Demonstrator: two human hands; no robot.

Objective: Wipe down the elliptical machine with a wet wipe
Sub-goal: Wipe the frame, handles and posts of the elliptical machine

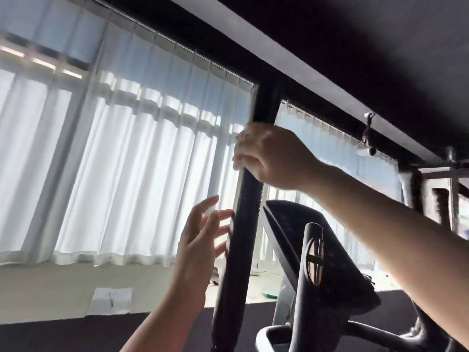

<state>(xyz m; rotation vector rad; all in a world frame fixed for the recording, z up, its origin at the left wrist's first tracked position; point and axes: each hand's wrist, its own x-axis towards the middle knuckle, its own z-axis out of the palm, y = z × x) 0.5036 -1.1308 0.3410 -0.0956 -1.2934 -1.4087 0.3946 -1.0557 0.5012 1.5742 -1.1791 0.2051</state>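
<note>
We see the right hand (272, 158) curled around the top of the tall black handle (243, 224) of the elliptical machine (330, 262). A pale, blurry wet wipe (237, 154) peeks out at its fingers, pressed to the handle. The left hand (200, 240) is lower down, fingers spread wide, holding nothing, just beside the handle's left side. The machine's dark screen panel (291, 224) stands right of the handle. White curtains (114, 161) hang far behind.

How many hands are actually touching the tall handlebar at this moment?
1 for certain. The right hand grips the handlebar near its top, a pale wipe under its fingers. The left hand is open beside the bar lower down; contact there is unclear.
</note>
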